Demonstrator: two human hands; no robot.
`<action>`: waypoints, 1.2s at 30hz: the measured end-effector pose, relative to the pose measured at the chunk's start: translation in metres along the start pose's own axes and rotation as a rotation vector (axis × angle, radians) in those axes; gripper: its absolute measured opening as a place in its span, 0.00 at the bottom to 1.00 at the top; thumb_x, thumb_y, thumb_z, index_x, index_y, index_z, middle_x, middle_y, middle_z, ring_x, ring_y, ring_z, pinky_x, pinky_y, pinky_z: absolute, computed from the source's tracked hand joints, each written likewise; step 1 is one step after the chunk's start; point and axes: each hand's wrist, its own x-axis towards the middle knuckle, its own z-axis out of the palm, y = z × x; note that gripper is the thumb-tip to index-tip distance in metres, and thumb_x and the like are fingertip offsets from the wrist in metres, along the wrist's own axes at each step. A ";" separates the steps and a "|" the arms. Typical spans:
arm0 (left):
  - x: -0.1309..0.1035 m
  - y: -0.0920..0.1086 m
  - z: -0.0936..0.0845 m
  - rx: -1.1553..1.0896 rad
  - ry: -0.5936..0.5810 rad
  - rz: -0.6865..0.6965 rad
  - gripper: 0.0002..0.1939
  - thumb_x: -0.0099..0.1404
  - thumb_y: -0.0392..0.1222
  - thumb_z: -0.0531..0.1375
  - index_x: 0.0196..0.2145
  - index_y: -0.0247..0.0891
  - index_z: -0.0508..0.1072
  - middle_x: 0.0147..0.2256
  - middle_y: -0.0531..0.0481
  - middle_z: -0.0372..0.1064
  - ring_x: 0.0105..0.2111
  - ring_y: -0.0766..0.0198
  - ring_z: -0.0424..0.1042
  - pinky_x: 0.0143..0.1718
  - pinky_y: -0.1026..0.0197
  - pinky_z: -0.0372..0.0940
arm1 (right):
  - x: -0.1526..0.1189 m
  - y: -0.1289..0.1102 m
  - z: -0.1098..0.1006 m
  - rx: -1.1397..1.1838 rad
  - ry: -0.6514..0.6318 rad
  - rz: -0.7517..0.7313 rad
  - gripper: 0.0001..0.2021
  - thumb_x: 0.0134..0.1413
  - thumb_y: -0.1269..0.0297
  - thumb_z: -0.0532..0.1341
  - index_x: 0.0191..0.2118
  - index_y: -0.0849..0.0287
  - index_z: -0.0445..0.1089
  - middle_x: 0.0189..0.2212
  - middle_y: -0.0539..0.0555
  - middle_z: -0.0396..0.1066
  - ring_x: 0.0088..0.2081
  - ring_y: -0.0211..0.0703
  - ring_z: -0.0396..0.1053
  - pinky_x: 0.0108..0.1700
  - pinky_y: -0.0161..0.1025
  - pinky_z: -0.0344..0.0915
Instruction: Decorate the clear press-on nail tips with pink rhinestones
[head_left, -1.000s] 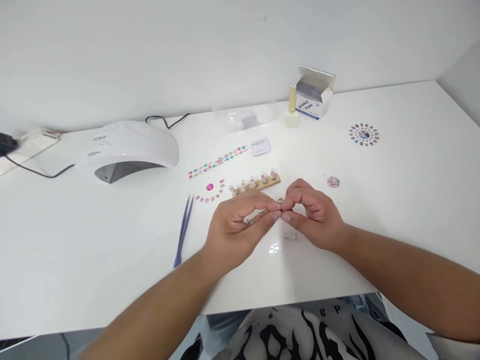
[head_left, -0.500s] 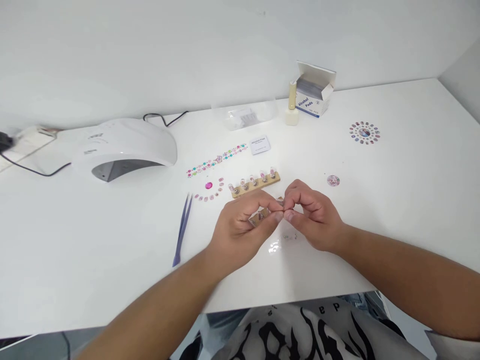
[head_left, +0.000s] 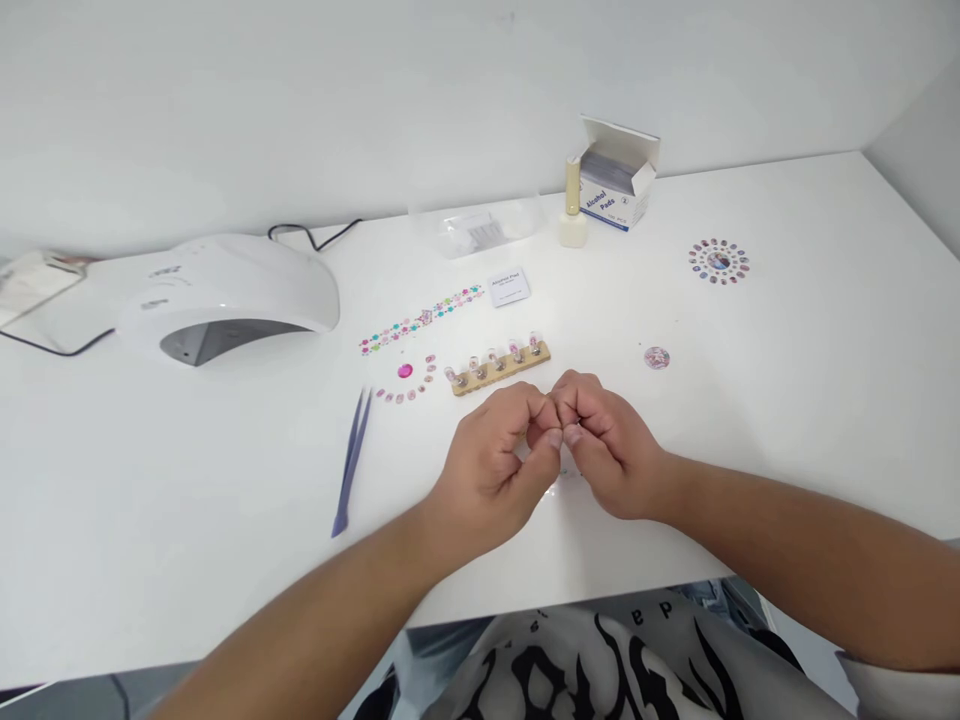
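My left hand (head_left: 502,465) and my right hand (head_left: 611,440) meet at the fingertips over the front of the white table. Both are closed in a pinch; whatever lies between the fingers is too small and too covered to make out. Just beyond them is a wooden strip (head_left: 504,374) with several decorated nail tips (head_left: 496,358) standing on it. Small shiny bits (head_left: 553,490) show on the table under my hands, partly covered. Left of my left hand lie purple tweezers (head_left: 351,465) and an arc of small stickers (head_left: 411,396) round a pink gem (head_left: 405,371).
A white nail lamp (head_left: 240,300) stands at the left. Toward the back are an alcohol pad packet (head_left: 510,287), a plastic bag (head_left: 484,232), a polish bottle (head_left: 573,228) and an open alcohol pads box (head_left: 615,195). Sticker strips (head_left: 422,318), a sticker ring (head_left: 718,261) and a round sticker (head_left: 657,358) lie flat.
My fingers have curled in tighter and my hands have drawn closer together. A second wooden piece seen behind my fingers before is now hidden. The view has shifted slightly.
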 end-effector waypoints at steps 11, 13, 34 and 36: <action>0.003 0.004 0.003 0.154 -0.007 0.028 0.07 0.61 0.33 0.52 0.26 0.40 0.58 0.22 0.57 0.59 0.22 0.69 0.59 0.22 0.65 0.57 | 0.001 -0.001 0.001 -0.221 0.052 -0.145 0.08 0.48 0.73 0.49 0.29 0.53 0.46 0.24 0.48 0.56 0.28 0.41 0.56 0.34 0.44 0.58; 0.002 0.004 0.003 0.182 0.024 0.030 0.07 0.60 0.32 0.51 0.26 0.40 0.58 0.22 0.56 0.59 0.22 0.68 0.60 0.23 0.64 0.57 | 0.001 0.001 0.000 -0.241 0.073 -0.166 0.08 0.48 0.74 0.49 0.29 0.54 0.47 0.24 0.48 0.56 0.28 0.41 0.56 0.34 0.44 0.57; 0.001 -0.006 -0.010 -0.497 0.198 -0.141 0.04 0.60 0.41 0.66 0.34 0.41 0.80 0.31 0.49 0.78 0.31 0.63 0.76 0.35 0.60 0.74 | 0.000 0.008 -0.001 0.017 0.305 -0.345 0.20 0.52 0.76 0.61 0.48 0.49 0.59 0.35 0.51 0.69 0.39 0.45 0.66 0.41 0.48 0.66; 0.000 -0.007 -0.008 -0.487 0.171 -0.127 0.04 0.60 0.38 0.66 0.35 0.41 0.80 0.33 0.49 0.78 0.32 0.64 0.76 0.34 0.61 0.73 | 0.000 0.006 0.000 -0.004 0.324 -0.330 0.20 0.51 0.77 0.61 0.47 0.49 0.59 0.33 0.51 0.68 0.38 0.44 0.66 0.40 0.47 0.66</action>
